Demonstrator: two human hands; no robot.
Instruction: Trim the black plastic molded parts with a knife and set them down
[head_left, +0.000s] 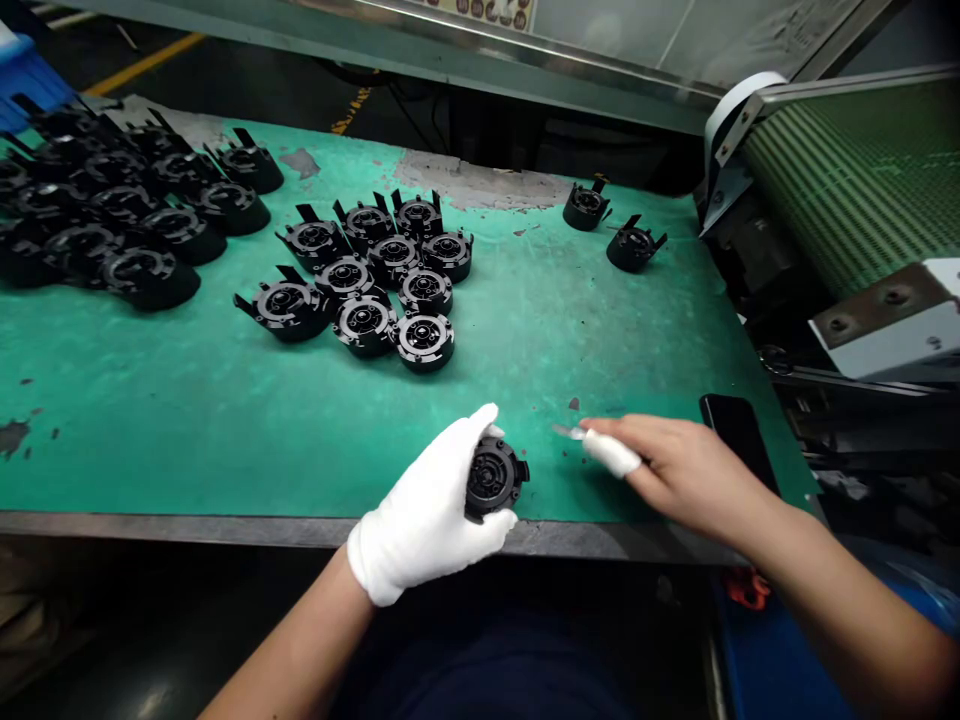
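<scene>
My left hand (439,505), in a white glove, is closed around a round black plastic part (493,478) near the table's front edge. The part's ringed face, with small screw-like bosses and a tab on its right, points up toward me. To its right, my right hand (671,465) is bare apart from a white cover on the thumb. It pinches a small thin blade (568,432), slightly blurred, whose tip points left toward the part without touching it. Any handle is hidden in the fingers.
Similar black parts (367,320) stand grouped on the green table mat (247,420), with a larger cluster (124,205) at left. Two more (634,245) stand back right. A black phone-like object (739,435) lies beside my right hand. A green conveyor belt (862,170) borders the right.
</scene>
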